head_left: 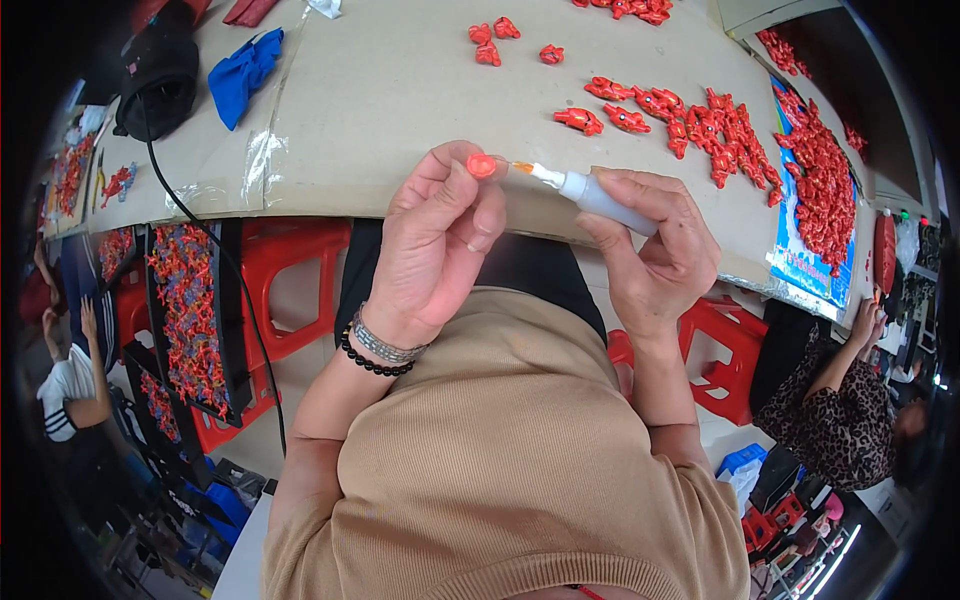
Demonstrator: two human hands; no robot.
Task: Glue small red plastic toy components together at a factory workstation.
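Note:
Between the thumb and fingers of my left hand (440, 215) is a small red plastic piece (481, 165), its round face turned up. My right hand (657, 235) grips a white squeeze glue bottle (610, 203), tilted so that its thin orange-tipped nozzle (524, 167) points left at the red piece. Tip and piece are very close; whether they touch I cannot tell. Both hands are above the table's near edge. Beyond them on the table lie several loose red pieces (487, 50) and a spread of red figures (705, 130).
A heap of red figures (822, 190) lies on a blue printed sheet at the right. At the left are a blue cloth (243, 75), a black object (158, 85) and its cable. Red stools (290, 280) stand below the table. Other people (835, 410) sit at both sides.

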